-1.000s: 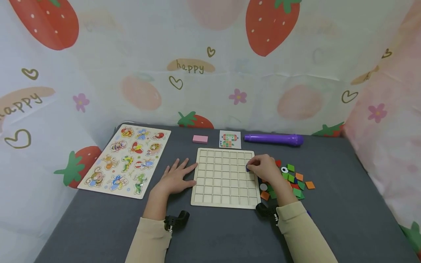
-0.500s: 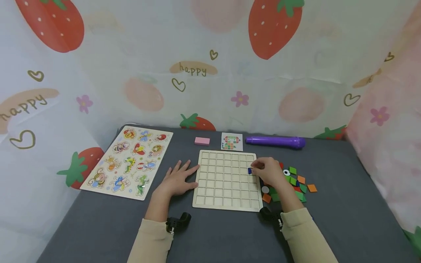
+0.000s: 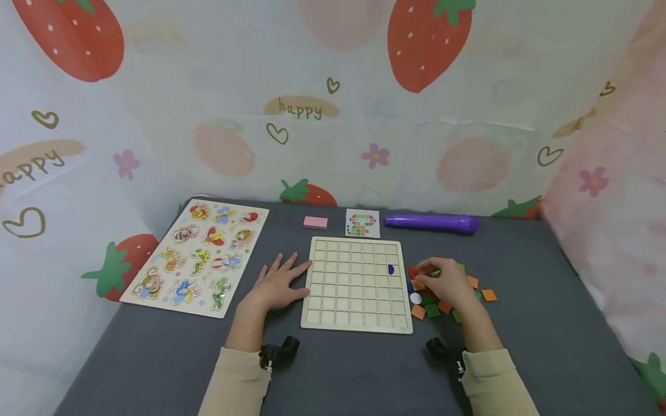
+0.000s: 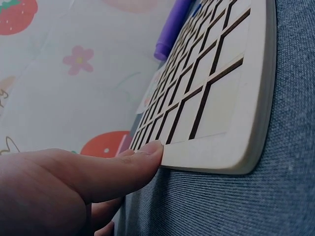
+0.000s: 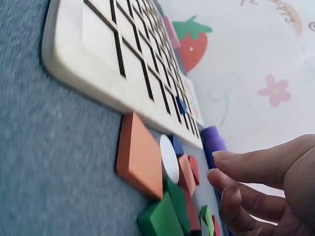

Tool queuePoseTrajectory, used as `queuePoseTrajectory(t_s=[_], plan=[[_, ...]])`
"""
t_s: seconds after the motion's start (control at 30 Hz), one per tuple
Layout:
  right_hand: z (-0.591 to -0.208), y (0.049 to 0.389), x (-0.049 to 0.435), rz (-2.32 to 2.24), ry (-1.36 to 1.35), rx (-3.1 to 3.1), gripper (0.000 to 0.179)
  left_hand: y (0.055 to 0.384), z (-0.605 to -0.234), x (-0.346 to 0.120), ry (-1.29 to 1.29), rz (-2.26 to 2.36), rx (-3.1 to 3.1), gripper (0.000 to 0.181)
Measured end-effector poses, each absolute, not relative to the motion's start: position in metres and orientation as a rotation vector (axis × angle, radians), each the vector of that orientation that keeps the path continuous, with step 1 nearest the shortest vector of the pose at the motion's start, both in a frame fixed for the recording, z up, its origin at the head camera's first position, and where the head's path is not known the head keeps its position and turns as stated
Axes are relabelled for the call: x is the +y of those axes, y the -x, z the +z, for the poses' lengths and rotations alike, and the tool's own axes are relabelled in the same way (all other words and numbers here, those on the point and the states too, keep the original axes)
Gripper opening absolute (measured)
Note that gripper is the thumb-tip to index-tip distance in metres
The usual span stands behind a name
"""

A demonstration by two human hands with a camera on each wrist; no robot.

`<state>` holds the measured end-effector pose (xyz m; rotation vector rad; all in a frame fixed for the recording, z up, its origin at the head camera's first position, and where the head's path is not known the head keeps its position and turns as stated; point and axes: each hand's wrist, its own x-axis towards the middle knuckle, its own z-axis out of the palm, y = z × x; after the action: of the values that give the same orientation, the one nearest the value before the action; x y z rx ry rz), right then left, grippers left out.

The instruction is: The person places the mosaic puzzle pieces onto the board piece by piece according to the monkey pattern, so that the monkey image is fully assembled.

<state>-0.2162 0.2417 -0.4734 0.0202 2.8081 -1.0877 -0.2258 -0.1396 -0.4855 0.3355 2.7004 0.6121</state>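
Note:
A pale wooden grid board (image 3: 356,300) lies in the middle of the table. My left hand (image 3: 277,285) rests at its left edge with fingers spread; the thumb touches the rim in the left wrist view. One dark blue half-round tile (image 3: 391,269) sits in a square near the board's right side. Over the loose coloured tiles to the right hovers my right hand (image 3: 448,282), fingers loosely bent, thumb and forefinger apart with nothing between them in the right wrist view. Orange (image 5: 140,157), white round (image 5: 170,158) and green (image 5: 162,216) tiles lie below it, some hidden by the hand.
Behind the board lie a pink block (image 3: 315,222), a pattern card (image 3: 363,223) and a purple microphone-shaped stick (image 3: 432,223). A wooden picture puzzle (image 3: 200,254) with insect figures lies at the left. A strawberry-printed cloth (image 3: 322,156) hangs at the table's back edge.
My right hand has let go of the dark blue tile in the board's square and moved right, over the loose tiles. The left hand stays at the board's edge.

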Motion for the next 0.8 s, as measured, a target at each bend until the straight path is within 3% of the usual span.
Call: queuePoseTrajectory(t_s=[0.8], plan=[[-0.476, 0.217, 0.254, -0.912, 0.067, 2.729, 0.028, 0.225, -0.488, -0.143, -0.353, 0.65, 2.701, 0.075]])
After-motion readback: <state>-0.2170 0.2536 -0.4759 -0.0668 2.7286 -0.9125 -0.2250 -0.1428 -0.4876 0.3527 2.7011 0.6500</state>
